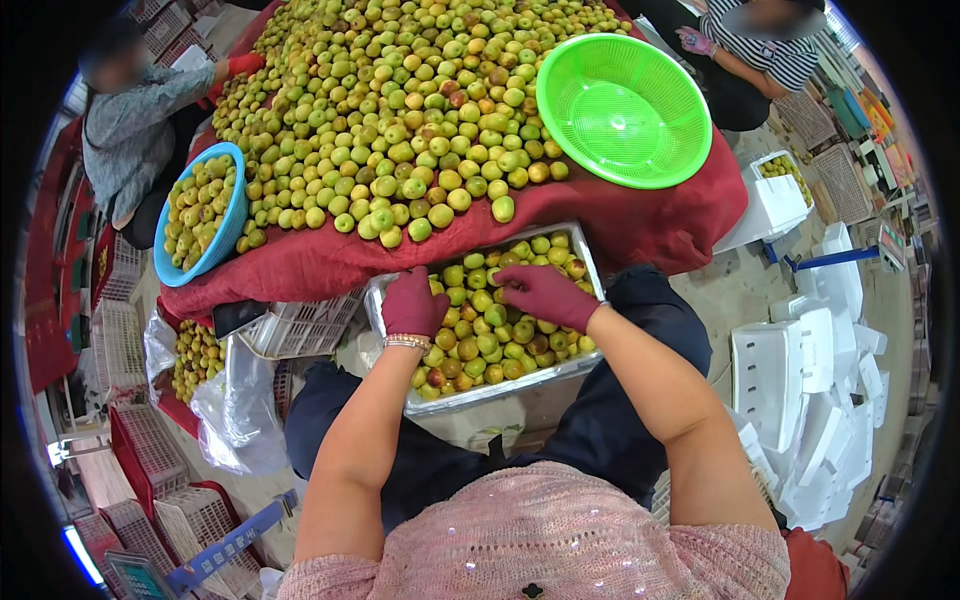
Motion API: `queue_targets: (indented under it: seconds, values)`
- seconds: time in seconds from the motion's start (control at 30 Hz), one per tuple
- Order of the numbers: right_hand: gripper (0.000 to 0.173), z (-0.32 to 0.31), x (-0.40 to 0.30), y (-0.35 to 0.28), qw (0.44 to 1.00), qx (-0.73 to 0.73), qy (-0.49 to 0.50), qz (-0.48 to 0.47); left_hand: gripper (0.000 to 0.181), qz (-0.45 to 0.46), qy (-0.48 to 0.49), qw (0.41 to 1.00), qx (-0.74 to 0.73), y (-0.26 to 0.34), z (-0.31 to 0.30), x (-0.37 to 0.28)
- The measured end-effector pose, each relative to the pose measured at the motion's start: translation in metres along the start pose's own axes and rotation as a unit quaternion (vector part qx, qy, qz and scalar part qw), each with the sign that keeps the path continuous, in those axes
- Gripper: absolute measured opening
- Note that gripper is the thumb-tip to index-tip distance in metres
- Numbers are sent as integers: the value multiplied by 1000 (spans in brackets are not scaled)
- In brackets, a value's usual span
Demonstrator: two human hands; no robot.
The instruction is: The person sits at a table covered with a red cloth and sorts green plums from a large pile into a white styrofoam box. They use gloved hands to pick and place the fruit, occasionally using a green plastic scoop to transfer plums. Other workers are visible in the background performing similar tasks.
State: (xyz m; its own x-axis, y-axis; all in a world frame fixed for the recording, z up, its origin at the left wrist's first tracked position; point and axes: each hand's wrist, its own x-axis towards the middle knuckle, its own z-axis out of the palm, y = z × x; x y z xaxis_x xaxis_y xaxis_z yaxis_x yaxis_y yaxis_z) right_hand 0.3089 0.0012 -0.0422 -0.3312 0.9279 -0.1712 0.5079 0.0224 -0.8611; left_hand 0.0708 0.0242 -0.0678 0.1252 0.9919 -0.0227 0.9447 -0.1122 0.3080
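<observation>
A foil-lined box (487, 391) of small green and reddish-brown fruit stands in front of me, between my knees. My left hand (414, 303), in a dark red glove, is at the box's left end with its fingers curled; whether it holds a fruit is hidden. My right hand (549, 295), gloved alike, is over the fruit in the box, its fingertips bent down beside a green fruit; I cannot tell if it grips one. Beyond the box, a large heap of the same fruit (390, 135) lies on a red cloth (300, 271).
A blue basket (241, 196) of fruit stands at the cloth's left edge, an empty green plastic basket (622, 120) at its right. Two people sit beyond, left and right. White foam boxes (765, 367) pile up at right; plastic crates (307, 326) stand at left.
</observation>
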Motion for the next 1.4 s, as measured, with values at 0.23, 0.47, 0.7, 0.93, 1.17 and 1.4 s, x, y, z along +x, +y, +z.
queue_targets:
  seconds: [0.23, 0.47, 0.7, 0.93, 1.17, 1.4]
  values:
    - [37, 32, -11, -13, 951, -295, -85, -28, 36, 9, -20, 997, 69, 9, 7, -1]
    - [47, 11, -9, -4, 987, -153, 55, -4, 39, -27, -32, 998, -35, -8, 5, 2]
    - [38, -6, -26, 17, 997, -72, 3, -38, 57, -71, -70, 995, -25, -20, 8, 13]
    - [30, 12, -40, 10, 959, -261, -99, -56, 48, -71, -110, 988, 77, -19, 1, 26]
    - [20, 19, -31, 0, 919, -370, -133, -40, 23, 68, -85, 984, 141, -31, 13, 29]
    - [34, 8, -21, -16, 964, -245, -95, -46, 21, 104, -60, 992, 47, -40, 12, 21]
